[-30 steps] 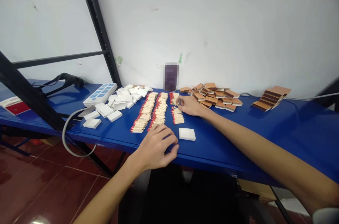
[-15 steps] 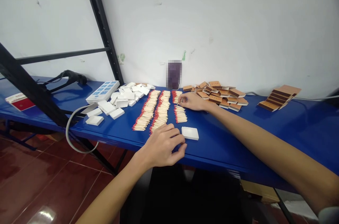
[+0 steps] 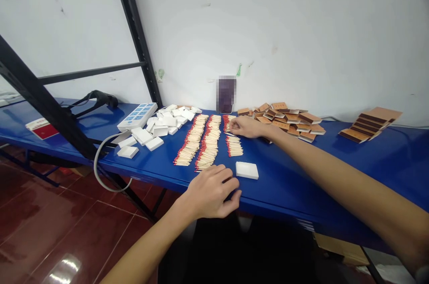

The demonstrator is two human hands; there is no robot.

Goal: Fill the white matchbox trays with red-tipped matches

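Note:
My right hand (image 3: 246,126) reaches to the far part of the shortest row of red-tipped matches (image 3: 234,146), its thumb and fingers pinched on matches there. The fingers partly hide what they grip. A gap splits this row at the hand. My left hand (image 3: 214,191) rests at the table's front edge, fingers loosely curled, thumb apart, nothing visible in it. Just beyond it lie two longer rows of matches, the middle row (image 3: 208,143) and the left row (image 3: 191,141). A white matchbox tray (image 3: 247,170) sits right of my left hand.
White trays (image 3: 167,122) are heaped at the left beside a white-and-blue box (image 3: 138,115). Brown matchbox sleeves (image 3: 284,118) pile up behind my right forearm, with more sleeves (image 3: 370,124) farther right. A black metal frame (image 3: 136,29) and a grey cable (image 3: 97,163) stand left.
The whole view has shifted slightly, moving things rightward in the picture. My right hand stays at the short match row, with a wider gap showing there. My left hand stays near the table edge.

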